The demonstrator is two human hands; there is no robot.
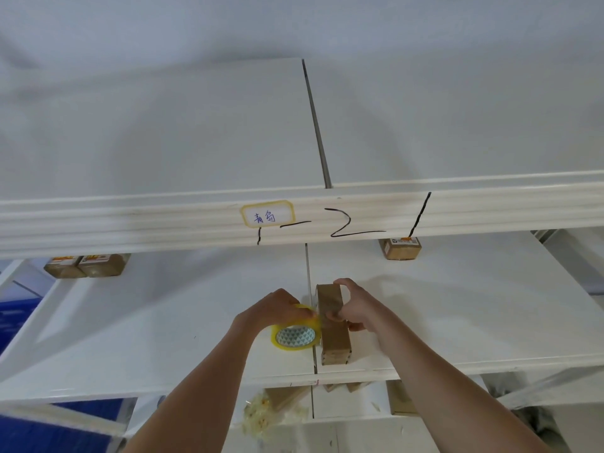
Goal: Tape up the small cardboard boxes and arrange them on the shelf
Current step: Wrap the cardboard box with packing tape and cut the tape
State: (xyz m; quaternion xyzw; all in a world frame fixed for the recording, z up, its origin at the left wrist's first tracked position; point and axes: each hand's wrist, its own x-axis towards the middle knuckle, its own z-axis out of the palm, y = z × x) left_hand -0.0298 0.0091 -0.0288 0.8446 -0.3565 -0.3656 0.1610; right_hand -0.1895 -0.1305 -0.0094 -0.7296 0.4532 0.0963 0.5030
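A small brown cardboard box [333, 338] stands on the white shelf board [457, 322], near its front edge. My right hand [354, 307] grips the box from the right, thumb pressing on its top. A roll of yellowish clear tape [294, 336] lies against the box's left side. My left hand [277, 307] holds the roll from above, and a strip of tape runs from it onto the box top. Two taped boxes [86, 266] sit at the back left of the same shelf. One more box [400, 248] sits at the back right.
A white shelf beam [163, 223] with a handwritten label [266, 214] and black marker strokes crosses the view above my hands. On the lower shelf lie more cardboard boxes [400, 400] and a crumpled wad of used tape [264, 416]. Blue flooring [19, 322] shows at the left.
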